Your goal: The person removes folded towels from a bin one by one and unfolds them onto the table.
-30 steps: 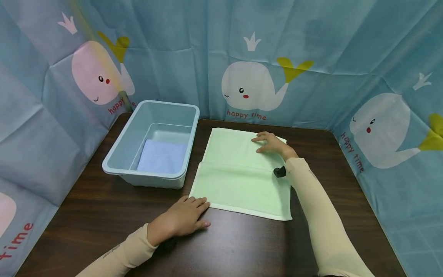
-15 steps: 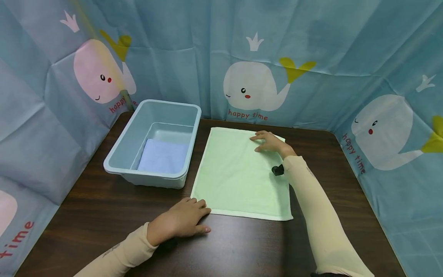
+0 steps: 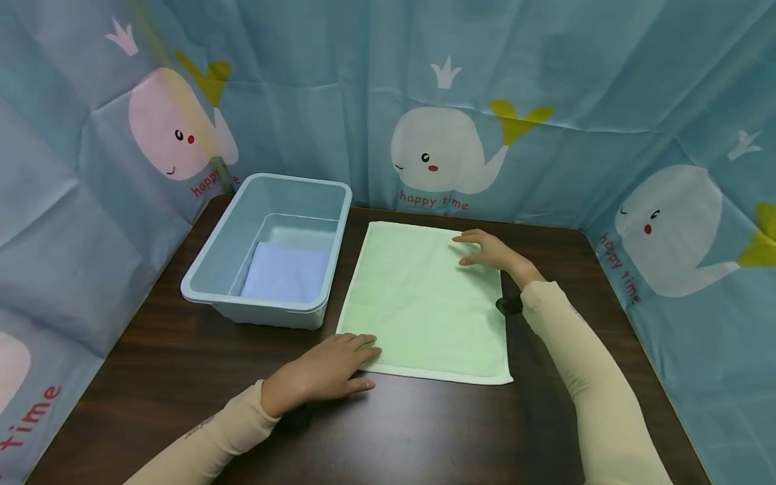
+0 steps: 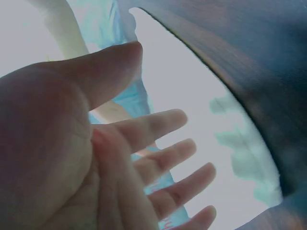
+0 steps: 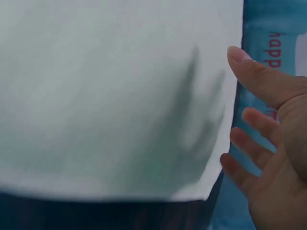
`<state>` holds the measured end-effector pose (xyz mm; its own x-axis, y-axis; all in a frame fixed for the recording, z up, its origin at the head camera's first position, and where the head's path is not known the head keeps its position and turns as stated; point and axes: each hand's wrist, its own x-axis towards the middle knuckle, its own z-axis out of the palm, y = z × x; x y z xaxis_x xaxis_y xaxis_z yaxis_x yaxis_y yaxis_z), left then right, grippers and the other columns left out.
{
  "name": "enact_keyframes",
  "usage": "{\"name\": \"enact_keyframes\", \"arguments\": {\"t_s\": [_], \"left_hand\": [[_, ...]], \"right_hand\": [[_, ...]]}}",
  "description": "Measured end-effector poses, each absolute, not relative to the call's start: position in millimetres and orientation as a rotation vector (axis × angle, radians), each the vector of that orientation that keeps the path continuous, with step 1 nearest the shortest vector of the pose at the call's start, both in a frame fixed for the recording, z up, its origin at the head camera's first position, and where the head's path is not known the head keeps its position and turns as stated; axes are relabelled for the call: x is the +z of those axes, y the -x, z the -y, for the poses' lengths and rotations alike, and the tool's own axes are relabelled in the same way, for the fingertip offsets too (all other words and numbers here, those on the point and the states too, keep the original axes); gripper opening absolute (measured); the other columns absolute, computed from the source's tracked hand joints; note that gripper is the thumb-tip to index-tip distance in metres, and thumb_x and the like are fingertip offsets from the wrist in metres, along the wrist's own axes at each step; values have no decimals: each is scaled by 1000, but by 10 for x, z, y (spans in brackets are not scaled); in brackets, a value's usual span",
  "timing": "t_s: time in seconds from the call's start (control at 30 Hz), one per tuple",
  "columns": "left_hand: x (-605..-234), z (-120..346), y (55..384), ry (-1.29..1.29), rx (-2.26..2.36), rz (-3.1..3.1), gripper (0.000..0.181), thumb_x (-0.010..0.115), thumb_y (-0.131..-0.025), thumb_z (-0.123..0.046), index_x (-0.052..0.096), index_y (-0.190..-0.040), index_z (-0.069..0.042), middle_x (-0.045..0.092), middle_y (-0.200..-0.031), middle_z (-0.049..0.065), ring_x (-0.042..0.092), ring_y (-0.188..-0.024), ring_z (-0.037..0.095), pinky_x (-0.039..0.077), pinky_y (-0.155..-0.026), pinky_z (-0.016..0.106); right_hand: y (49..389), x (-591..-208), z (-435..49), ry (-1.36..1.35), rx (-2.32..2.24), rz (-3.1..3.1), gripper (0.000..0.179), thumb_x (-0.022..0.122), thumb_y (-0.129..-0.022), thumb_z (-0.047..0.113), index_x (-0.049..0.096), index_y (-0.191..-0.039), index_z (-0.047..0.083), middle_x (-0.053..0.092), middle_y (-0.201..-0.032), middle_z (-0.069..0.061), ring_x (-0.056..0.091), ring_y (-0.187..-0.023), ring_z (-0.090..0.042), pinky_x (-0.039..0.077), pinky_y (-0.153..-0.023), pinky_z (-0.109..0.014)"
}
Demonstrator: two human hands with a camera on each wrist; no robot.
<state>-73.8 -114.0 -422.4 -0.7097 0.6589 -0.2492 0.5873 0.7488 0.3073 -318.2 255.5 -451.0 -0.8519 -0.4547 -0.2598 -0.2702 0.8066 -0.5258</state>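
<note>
A pale green towel point(image 3: 424, 303) lies spread flat on the dark wooden table. Over its near left corner is my left hand point(image 3: 327, 367), fingers apart and holding nothing. In the left wrist view, the left fingers point(image 4: 180, 191) are extended above the towel point(image 4: 192, 86), with their shadows on it. My right hand point(image 3: 491, 252) hovers at the far right corner, fingers loosely spread. The right wrist view has that hand point(image 5: 273, 143) beside the corner of the towel point(image 5: 120, 96), thumb and fingers apart with nothing between them.
Left of the towel stands a light blue plastic basin point(image 3: 267, 313) with a folded lavender cloth point(image 3: 285, 273) on its bottom. A blue curtain point(image 3: 303, 101) printed with whales surrounds the back and sides of the table point(image 3: 424, 438).
The fold across the towel's middle has been smoothed out. My left hand has lifted and shifted slightly right over the corner. My right hand has moved off to the right.
</note>
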Motion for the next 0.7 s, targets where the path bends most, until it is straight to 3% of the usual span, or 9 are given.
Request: {"name": "enact_keyframes", "arguments": {"t_s": [0.23, 0.4, 0.7], "left_hand": [[-4402, 1078, 860, -1050, 303, -2569, 65, 58, -98, -43, 36, -154, -18, 29, -164, 8, 29, -150, 37, 35, -116, 54], [-4456, 1077, 875, -1007, 256, -2504, 68, 58, -97, -46, 33, -156, -24, 21, -167, 5, 18, -154, 37, 31, -118, 56], [-4493, 1031, 911, -1022, 238, -2499, 67, 56, -98, -47, 30, -157, -26, 18, -168, 5, 14, -155, 37, 28, -119, 58]], "right_hand": [[2973, -4544, -2831, 555, -501, -2602, 77, 71, -90, 40, 37, -154, 14, 21, -163, -22, 16, -150, -47, 25, -115, -69], [2973, -4640, -2854, 565, -399, -2591, 88, 71, -87, 49, 28, -158, 19, 9, -167, -19, 6, -153, -47, 20, -117, -70], [3031, -4614, -2893, 581, -495, -2565, 97, 77, -82, 49, 27, -158, 17, 3, -167, -20, 5, -152, -48, 18, -115, -72]]}}
